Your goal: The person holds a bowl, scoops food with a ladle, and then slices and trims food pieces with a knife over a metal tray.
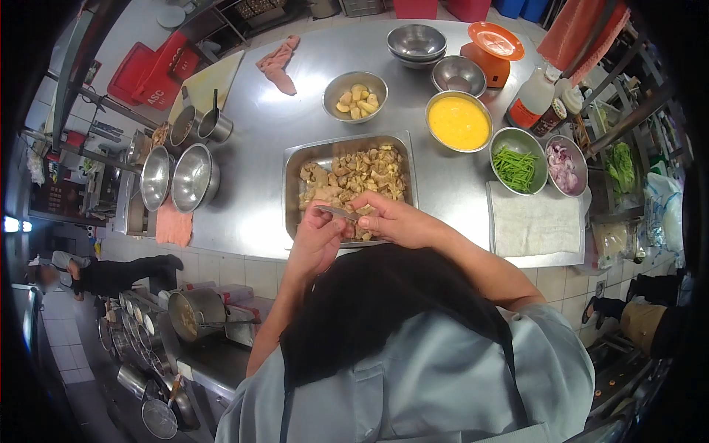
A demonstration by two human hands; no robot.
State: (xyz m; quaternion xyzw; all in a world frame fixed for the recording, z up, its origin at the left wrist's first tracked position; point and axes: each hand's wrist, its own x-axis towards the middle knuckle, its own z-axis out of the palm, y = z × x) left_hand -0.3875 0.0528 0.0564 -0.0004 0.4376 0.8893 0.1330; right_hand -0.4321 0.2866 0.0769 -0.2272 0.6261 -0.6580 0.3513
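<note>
A steel tray (289,159) filled with chunks of cooked-looking meat (367,168) lies on the table right before me. Over its near edge, my left hand (316,238) is closed, its thumb and fingers around one end of a thin grey strip (336,211), flat like a blade. My right hand (395,221) is closed too, thumb and forefinger pinched at the strip's other end. The fingers partly cover the strip, so its exact kind is unclear. Beyond the tray stands a steel bowl (331,107) of pale yellow pieces (357,100).
To the right are bowls of yellow liquid (458,122), green beans (514,168) and sliced onions (563,167), a folded white cloth (535,221), bottles (533,94) and an orange scale (496,52). Steel bowls (193,177) and a pink cloth (174,221) are left. Another person (122,275) stands farther left.
</note>
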